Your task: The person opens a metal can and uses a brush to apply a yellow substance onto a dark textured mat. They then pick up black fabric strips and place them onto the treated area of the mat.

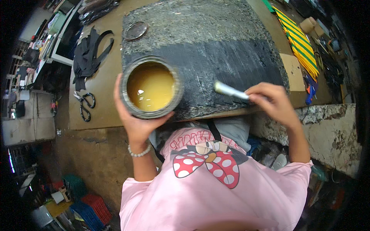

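My left hand (133, 119) holds an open round tin (151, 87) of thick yellow liquid from below, lifted over the near left part of a large dark sheet (216, 50) lying on the worktable. My right hand (271, 101) grips a brush (230, 91) by its pale handle, with the tip touching the sheet near its front edge. The sheet's near half is darker and looks wet; its far half is grey and speckled. The tin's round lid (135, 30) lies on the sheet's far left corner.
Black-handled scissors (85, 104) and black fabric straps (90, 52) lie on the brown table at left. A yellow-and-green striped fabric (300, 40) and a cardboard piece (293, 71) sit at right. Crates (92, 208) stand on the floor at lower left.
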The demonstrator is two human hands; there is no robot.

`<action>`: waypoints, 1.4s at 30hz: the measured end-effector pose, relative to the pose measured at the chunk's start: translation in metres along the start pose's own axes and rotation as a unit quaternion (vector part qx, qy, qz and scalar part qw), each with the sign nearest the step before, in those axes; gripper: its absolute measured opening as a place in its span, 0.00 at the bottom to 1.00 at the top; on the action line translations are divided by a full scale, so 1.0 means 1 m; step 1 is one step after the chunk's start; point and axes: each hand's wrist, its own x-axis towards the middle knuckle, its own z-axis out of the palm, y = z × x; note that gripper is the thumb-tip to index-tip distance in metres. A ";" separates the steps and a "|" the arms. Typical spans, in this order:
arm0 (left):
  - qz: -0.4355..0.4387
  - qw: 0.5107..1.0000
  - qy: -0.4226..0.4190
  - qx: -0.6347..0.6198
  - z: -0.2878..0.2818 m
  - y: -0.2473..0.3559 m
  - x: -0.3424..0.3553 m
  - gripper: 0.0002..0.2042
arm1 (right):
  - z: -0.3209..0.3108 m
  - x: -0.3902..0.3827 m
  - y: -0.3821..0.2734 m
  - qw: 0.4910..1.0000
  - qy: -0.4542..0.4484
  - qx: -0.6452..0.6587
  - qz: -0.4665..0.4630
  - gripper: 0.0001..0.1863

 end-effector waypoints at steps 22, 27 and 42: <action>-0.016 0.994 -0.037 -0.098 0.064 0.004 0.008 0.58 | 0.020 0.043 -0.048 0.886 -0.122 0.403 0.192 0.13; 0.012 0.999 -0.030 -0.034 0.075 0.000 0.011 0.57 | 0.008 0.010 -0.031 0.848 -0.291 0.428 0.111 0.17; -0.111 0.981 0.112 -0.113 0.022 -0.013 0.001 0.46 | -0.009 0.041 0.080 0.973 0.005 -0.213 -0.084 0.10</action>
